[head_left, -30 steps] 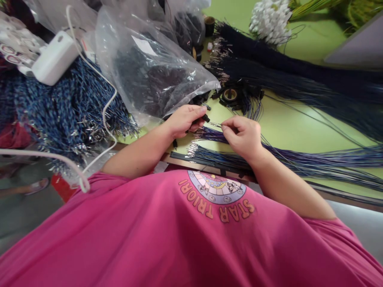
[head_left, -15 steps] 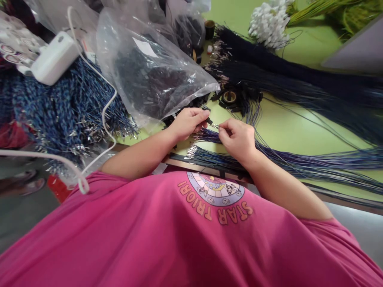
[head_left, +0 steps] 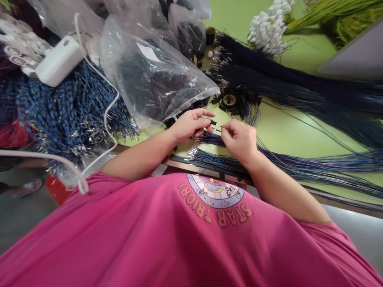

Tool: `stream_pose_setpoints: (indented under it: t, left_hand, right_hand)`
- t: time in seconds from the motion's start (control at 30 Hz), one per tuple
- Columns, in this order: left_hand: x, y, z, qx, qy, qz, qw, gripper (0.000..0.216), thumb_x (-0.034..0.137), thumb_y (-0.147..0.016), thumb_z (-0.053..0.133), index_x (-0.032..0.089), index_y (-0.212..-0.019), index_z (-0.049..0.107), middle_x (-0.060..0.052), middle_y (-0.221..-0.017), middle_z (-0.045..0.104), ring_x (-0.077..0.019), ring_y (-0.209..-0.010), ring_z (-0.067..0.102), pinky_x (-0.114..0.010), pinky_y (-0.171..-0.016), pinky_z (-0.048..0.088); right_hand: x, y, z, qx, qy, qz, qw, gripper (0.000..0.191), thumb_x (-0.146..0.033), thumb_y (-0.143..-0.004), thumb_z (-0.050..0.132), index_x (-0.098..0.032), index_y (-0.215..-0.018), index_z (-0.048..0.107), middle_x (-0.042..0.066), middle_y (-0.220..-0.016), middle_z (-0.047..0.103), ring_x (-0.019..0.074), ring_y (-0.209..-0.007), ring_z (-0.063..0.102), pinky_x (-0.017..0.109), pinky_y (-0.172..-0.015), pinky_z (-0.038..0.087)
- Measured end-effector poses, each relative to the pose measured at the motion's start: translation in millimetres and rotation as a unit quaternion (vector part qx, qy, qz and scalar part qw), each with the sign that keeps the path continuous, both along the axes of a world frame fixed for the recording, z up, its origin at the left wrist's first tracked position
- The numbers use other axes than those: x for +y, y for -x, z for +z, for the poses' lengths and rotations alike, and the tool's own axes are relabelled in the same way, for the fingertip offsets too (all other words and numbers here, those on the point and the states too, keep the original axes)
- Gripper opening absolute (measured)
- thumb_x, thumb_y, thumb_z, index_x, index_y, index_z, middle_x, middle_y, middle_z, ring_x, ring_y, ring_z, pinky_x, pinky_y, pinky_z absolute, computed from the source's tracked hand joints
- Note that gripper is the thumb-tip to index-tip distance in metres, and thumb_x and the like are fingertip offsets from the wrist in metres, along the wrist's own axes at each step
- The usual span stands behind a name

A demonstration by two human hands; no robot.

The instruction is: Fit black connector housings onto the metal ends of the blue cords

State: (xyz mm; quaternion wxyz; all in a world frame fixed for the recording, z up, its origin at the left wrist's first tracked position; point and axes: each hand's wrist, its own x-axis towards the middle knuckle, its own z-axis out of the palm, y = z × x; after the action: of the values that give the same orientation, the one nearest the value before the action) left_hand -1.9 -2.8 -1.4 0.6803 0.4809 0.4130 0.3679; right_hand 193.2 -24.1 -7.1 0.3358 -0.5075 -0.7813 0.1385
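Observation:
Between the thumb and fingers of my left hand (head_left: 191, 124) is a small black connector housing (head_left: 212, 122), its end pointing right. My right hand (head_left: 239, 137) pinches a thin wire (head_left: 217, 129) whose metal tip points left at the left fingertips. A short gap parts the two hands. Below them a bundle of dark blue wires (head_left: 269, 157) runs to the right, its silvery terminals (head_left: 192, 152) gathered at the left end. Black housings lie partly hidden behind my left hand.
A clear plastic bag (head_left: 161, 75) of black parts stands behind my left hand. A tape roll (head_left: 229, 100) lies among black connectors. Dark wires (head_left: 284, 73) spread across the back right. A white box (head_left: 60, 60) with a cable rests on blue twisted wires (head_left: 74, 103) at left.
The black housing has turned in my left hand, and its fingers have opened out somewhat. My right hand has shifted slightly right. The wire tip now sits just below the housing.

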Motion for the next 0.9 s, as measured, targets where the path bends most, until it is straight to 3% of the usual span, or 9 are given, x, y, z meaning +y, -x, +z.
stream_pose_setpoints:
  t: [0.23, 0.4, 0.53, 0.67, 0.9]
  left_hand:
    - [-3, -3, -4.2, 0.072, -0.033, -0.007, 0.997, 0.016, 0.025, -0.083, 0.066, 0.012, -0.092, 0.063, 0.0, -0.064, 0.067, -0.0033, -0.04, 0.044, -0.018, -0.042, 0.032]
    - [1, 6, 1.3, 0.084, -0.034, -0.008, 0.996, 0.018, 0.024, -0.082, 0.065, 0.013, -0.095, 0.064, 0.0, -0.063, 0.065, -0.0028, -0.04, 0.039, -0.019, -0.043, 0.027]
    - [6, 17, 9.6, 0.169, -0.065, -0.012, 0.983, 0.021, 0.026, -0.08, 0.066, 0.013, -0.097, 0.069, 0.001, -0.064, 0.062, -0.0033, -0.046, 0.04, -0.019, -0.047, 0.028]
    - [5, 20, 15.1, 0.265, -0.109, -0.023, 0.958, 0.023, 0.029, -0.08, 0.066, 0.012, -0.094, 0.073, 0.001, -0.065, 0.062, -0.0048, -0.052, 0.043, -0.019, -0.053, 0.033]
    - [5, 23, 16.1, 0.198, -0.057, -0.032, 0.978, 0.019, 0.025, -0.079, 0.066, 0.013, -0.093, 0.071, 0.004, -0.055, 0.051, -0.0037, -0.045, 0.037, -0.019, -0.047, 0.028]
  right_hand:
    - [-2, 9, 0.0, 0.014, 0.069, 0.037, 0.997, 0.018, -0.022, -0.082, 0.052, -0.018, -0.074, 0.067, 0.004, -0.07, 0.068, 0.016, -0.067, 0.059, 0.029, -0.067, 0.042]
    - [20, -9, 5.0, 0.066, 0.171, 0.066, 0.981, 0.022, -0.03, -0.085, 0.055, -0.016, -0.081, 0.071, 0.003, -0.073, 0.07, 0.0157, -0.068, 0.06, 0.028, -0.067, 0.043]
    - [36, -22, -2.7, -0.091, 0.132, 0.058, 0.985, 0.017, -0.023, -0.081, 0.059, -0.015, -0.085, 0.073, 0.009, -0.089, 0.072, 0.0212, -0.081, 0.062, 0.033, -0.074, 0.044]
    - [36, -19, -13.4, -0.243, 0.117, 0.073, 0.96, 0.017, -0.018, -0.082, 0.054, -0.015, -0.081, 0.07, 0.014, -0.091, 0.07, 0.024, -0.079, 0.061, 0.034, -0.068, 0.041]
    - [36, -26, -5.7, -0.125, 0.151, 0.054, 0.979, 0.016, -0.019, -0.083, 0.052, -0.016, -0.086, 0.067, 0.008, -0.08, 0.07, 0.019, -0.071, 0.057, 0.031, -0.068, 0.038]
